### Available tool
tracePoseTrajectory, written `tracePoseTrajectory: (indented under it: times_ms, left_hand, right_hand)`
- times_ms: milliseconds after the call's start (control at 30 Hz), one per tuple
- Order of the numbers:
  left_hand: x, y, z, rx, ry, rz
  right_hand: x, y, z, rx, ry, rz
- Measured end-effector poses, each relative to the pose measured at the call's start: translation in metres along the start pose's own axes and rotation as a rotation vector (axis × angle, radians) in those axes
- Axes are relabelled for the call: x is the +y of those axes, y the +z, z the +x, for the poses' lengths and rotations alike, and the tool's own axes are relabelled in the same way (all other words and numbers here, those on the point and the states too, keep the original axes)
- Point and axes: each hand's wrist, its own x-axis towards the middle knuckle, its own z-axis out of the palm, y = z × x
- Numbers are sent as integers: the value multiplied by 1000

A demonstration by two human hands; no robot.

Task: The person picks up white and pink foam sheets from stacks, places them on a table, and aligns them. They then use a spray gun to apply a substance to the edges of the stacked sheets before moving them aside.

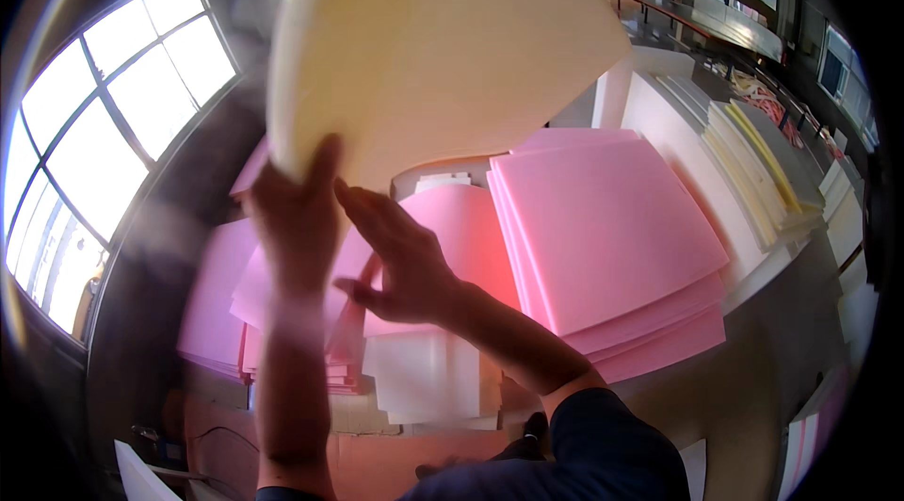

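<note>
A large cream-coloured sheet, which looks like foam, is raised upright and fills the upper middle of the view. My left hand is closed on its lower left corner, with the thumb on the near face. Just right of it, my right hand has its fingers stretched out and the thumb apart, its fingertips close to the sheet's lower edge; whether they touch it I cannot tell. Below both hands lie pink sheets, one of them curved, above a white block.
A stack of pink sheets stands to the right, with more pink sheets at the left. Beyond the right stack are white and yellow sheets. A long table is far off at the upper right. A large window fills the left wall.
</note>
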Motion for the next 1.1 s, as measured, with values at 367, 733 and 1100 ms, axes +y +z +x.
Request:
tracePoseTrajectory:
  times_ms: [367,733,1100]
  left_hand:
    - [37,-790,-89,739,-176,420]
    - [-58,-814,-183,720,-500,93]
    - [-282,-678,46,18,-83,600]
  right_hand:
    - [198,223,45,496,547,772]
    - [-83,640,-113,-1831,1122,2084]
    - [-48,832,-122,-849,1529,2076]
